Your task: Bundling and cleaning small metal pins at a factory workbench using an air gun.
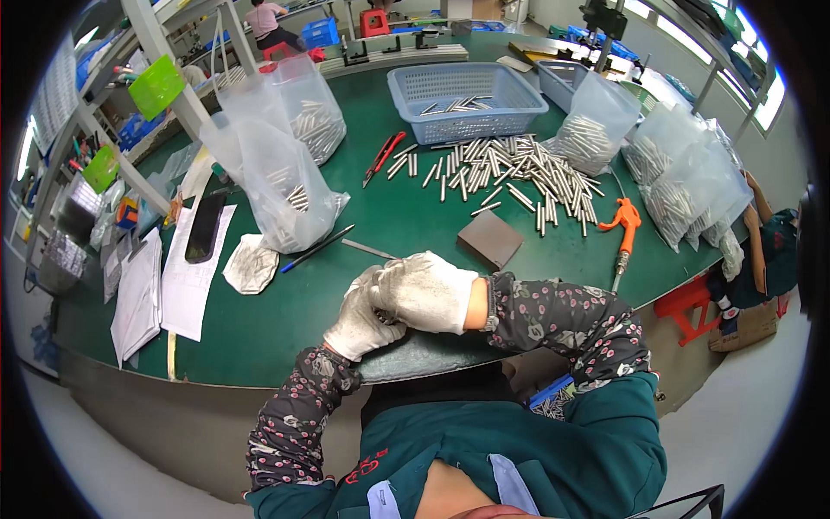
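My left hand and my right hand, both in white work gloves, are closed and pressed together above the near edge of the green table. What they hold, if anything, is hidden by the gloves. A thin grey metal strip runs up to the fingers of my right hand; I cannot tell whether it is held or lying there. Left of it rests a dark pen with a blue end. A brown square block sits beyond my right wrist. Farther off lies a loose pile of short metal pins.
Behind the pile stands a blue basket with more pins. Bags of pins stand left, others right. An orange air gun, red cutter, crumpled white cloth, phone and papers lie around. Another person sits at right.
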`<action>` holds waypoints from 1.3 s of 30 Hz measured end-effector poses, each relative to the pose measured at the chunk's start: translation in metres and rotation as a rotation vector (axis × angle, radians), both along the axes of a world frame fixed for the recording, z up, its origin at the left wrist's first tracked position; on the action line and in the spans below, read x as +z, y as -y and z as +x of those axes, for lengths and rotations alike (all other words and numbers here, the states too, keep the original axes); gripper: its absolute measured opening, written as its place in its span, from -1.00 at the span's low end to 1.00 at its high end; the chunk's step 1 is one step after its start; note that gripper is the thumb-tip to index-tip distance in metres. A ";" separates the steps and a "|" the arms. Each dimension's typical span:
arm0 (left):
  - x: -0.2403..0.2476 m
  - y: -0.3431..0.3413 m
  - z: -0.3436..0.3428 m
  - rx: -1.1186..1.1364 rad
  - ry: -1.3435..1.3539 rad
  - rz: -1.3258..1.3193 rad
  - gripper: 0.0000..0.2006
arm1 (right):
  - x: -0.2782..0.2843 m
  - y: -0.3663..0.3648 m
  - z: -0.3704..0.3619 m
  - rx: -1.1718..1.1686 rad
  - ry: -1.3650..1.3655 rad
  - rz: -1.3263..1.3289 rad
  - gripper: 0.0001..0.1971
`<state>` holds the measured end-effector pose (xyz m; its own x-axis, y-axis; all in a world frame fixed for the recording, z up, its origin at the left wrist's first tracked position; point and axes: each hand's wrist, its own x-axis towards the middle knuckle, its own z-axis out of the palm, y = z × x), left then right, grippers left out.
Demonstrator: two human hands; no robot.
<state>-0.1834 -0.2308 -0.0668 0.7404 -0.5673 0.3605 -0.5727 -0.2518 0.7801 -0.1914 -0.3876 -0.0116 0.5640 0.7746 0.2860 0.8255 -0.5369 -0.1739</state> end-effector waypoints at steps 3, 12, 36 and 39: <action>-0.008 -0.002 -0.001 -0.024 -0.324 -0.085 -0.49 | 0.011 0.007 0.000 -0.023 0.024 0.103 -0.87; -0.002 -0.007 -0.005 0.054 -0.033 0.114 -0.67 | 0.058 0.094 0.128 -0.729 0.496 0.197 -0.94; -0.001 -0.007 0.003 0.009 -0.113 0.045 -0.52 | -0.026 0.021 -0.048 -0.525 -0.147 -0.005 -0.88; 0.003 -0.004 0.003 0.001 -0.188 -0.033 -0.61 | -0.016 0.018 -0.042 -0.585 -0.251 0.171 -0.86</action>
